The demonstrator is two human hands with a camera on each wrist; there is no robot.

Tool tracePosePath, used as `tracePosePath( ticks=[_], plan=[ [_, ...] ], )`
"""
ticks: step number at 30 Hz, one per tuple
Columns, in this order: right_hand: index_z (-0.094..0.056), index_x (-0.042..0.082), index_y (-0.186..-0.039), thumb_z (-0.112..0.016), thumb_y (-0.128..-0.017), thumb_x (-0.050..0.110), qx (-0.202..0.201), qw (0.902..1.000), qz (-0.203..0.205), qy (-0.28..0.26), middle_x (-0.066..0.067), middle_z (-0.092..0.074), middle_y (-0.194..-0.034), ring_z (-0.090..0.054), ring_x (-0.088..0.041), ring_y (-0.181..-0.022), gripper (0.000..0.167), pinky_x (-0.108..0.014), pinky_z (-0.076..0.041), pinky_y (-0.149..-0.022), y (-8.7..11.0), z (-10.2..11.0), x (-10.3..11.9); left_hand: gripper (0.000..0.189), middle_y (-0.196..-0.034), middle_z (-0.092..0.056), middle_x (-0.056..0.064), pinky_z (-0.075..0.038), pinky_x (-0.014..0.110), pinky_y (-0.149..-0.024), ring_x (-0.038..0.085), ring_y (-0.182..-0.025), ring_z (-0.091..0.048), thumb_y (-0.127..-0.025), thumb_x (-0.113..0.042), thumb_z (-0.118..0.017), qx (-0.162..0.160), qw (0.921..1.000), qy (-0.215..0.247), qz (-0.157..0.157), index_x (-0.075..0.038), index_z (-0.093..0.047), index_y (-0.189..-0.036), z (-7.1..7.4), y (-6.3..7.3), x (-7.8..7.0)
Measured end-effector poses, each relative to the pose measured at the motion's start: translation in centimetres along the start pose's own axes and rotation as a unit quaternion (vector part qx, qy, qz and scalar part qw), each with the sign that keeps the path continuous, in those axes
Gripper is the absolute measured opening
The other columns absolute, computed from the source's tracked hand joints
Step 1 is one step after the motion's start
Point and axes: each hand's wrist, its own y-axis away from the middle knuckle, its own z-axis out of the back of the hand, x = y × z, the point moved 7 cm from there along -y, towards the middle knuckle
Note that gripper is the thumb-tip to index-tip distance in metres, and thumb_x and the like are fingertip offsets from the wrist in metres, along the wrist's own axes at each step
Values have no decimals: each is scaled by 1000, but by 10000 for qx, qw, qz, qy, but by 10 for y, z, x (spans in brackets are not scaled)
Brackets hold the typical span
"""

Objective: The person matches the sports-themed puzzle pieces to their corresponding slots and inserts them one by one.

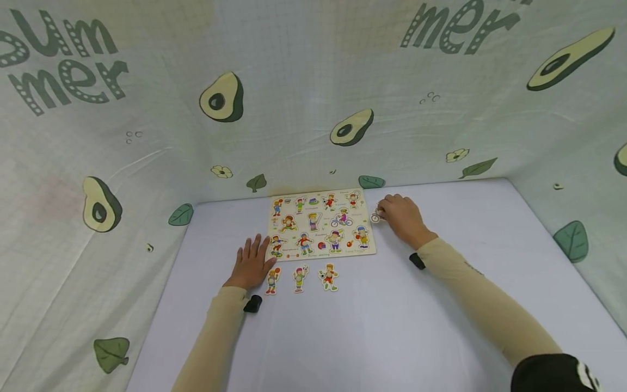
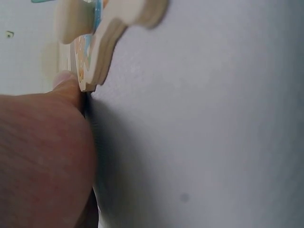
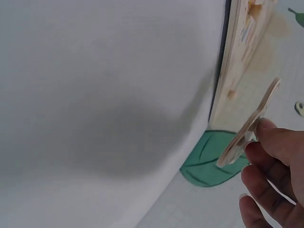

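We hold a small bicycle piece in the right hand, its fingers pinched narrow on it, just to the right of the picture board. From the right wrist we see the piece edge-on, gripped at one side so that most of its outline sticks out past the fingertips; that hold probably makes it easy to turn. We cannot tell whether its lower end touches the counter.

Our left hand holds nothing: it lies spread beside the board's lower left corner, fingers wide, the forefinger at the left edge and the thumb near the bottom one. We judge that it rests there to keep the board from sliding.

Below the board, three loose figures lie apart in a row on the counter: the leftmost figure close by the left thumb, the middle figure, and the soccer figure to its right. Set out face up and spaced, they seem arranged so that each can be told and picked up singly. Behind, a printed cloth rises at the counter's far edge.
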Motion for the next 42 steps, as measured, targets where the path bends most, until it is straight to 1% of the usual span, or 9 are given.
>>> tracePosePath(
  ticks=[2, 8, 15, 18, 23, 29, 33, 36, 42],
  plan=[
    [-76, 3, -105, -78, -97, 12, 75, 10000, 27, -7, -10, -73, -100, -66, -30, -93, 12, -44, -55, -82, -7, -4, 9, 72, -175, -5, 28, -2, 69, -127, 52, -160, 1, -113, -37, -47, -1, 10000, 31, -10, -2, -17, -169, 0, 0, -1],
    [-75, 3, -106, -76, -99, 14, 196, 9996, 214, 27, -10, -74, -102, -66, -29, -95, 14, -42, -55, -82, -24, -16, 32, 72, -175, -5, 28, -3, 69, -127, 53, -160, 0, -113, -39, -46, -6, 9999, -98, -35, -3, -16, -169, -1, -1, 1],
    [-76, 5, -105, -78, -97, 18, 331, 9984, 436, 145, -7, -74, -102, -66, -26, -94, 15, -40, -54, -81, -38, -28, 54, 72, -175, -4, 26, -1, 68, -127, 52, -160, 2, -113, -39, -45, 11, 10000, 55, 33, -4, -16, -169, -3, -2, 3],
    [-76, 6, -105, -77, -97, 21, 390, 9978, 498, 211, -6, -74, -105, -67, -25, -97, 17, -40, -54, -83, -44, -32, 61, 72, -175, -4, 26, -1, 68, -127, 51, -160, 1, -113, -39, -45, -17, 10000, 34, 42, -4, -16, -169, -3, -2, 3],
    [-76, 5, -106, -79, -97, 20, 483, 9964, 648, 237, -8, -76, -109, -69, -27, -103, 17, -42, -56, -85, -53, -36, 73, 72, -176, -4, 26, -2, 68, -127, 51, -161, 1, -113, -38, -45, -31, 10000, -20, 46, -4, -16, -169, -4, -2, 4],
    [-77, 6, -107, -78, -98, 18, 758, 9943, 692, 291, -7, -76, -109, -69, -29, -102, 15, -44, -57, -90, -59, -45, 81, 70, -175, -7, 28, -2, 67, -127, 52, -160, -1, -113, -35, -48, -48, 10000, 33, 13, -3, -18, -168, 2, 2, -4],
    [-78, 6, -107, -78, -98, 19, 852, 9934, 675, 369, -8, -76, -109, -70, -29, -103, 16, -45, -58, -92, -61, -50, 83, 69, -174, -10, 28, -4, 68, -128, 53, -160, -3, -113, -34, -48, -85, 9999, 86, 3, -2, -21, -167, 8, 6, -9],
    [-78, 6, -107, -79, -97, 20, 884, 9930, 657, 435, -8, -76, -109, -70, -29, -103, 17, -45, -58, -92, -62, -53, 83, 68, -174, -10, 28, -5, 68, -127, 53, -160, -4, -113, -34, -47, -87, 10000, -5, 19, -1, -22, -167, 9, 7, -10],
    [-77, 6, -110, -78, -98, 20, 952, 9923, 640, 476, -9, -76, -111, -70, -29, -105, 19, -46, -57, -97, -63, -54, 86, 68, -174, -10, 28, -5, 68, -127, 52, -160, -4, -113, -33, -49, -64, 10000, -44, 60, -2, -21, -167, 10, 7, -10]
  ],
)
